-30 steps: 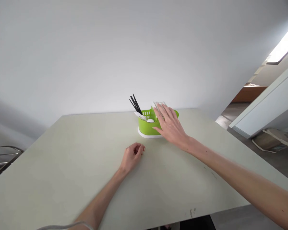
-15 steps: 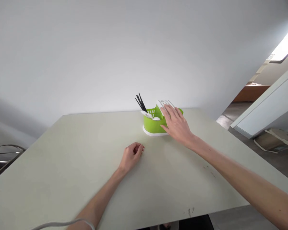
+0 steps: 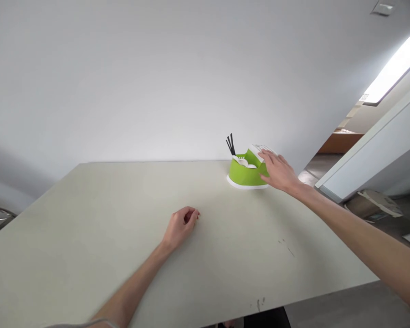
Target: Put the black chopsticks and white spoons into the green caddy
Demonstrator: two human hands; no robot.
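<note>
The left hand [image 3: 179, 228] rests on the pale, flat-topped desk [image 3: 116, 209], loosely curled with thumb against fingers. At its two o'clock, the right hand [image 3: 280, 173], fingers outstretched and grasping nothing, lies over the white slotted top [image 3: 257, 149] of an oval green plastic caddy [image 3: 244, 175], whose body sits at that hand's nine o'clock. White plastic utensils [image 3: 242, 161] and slim black sticks [image 3: 231, 146] stand at the caddy's ten o'clock side.
</note>
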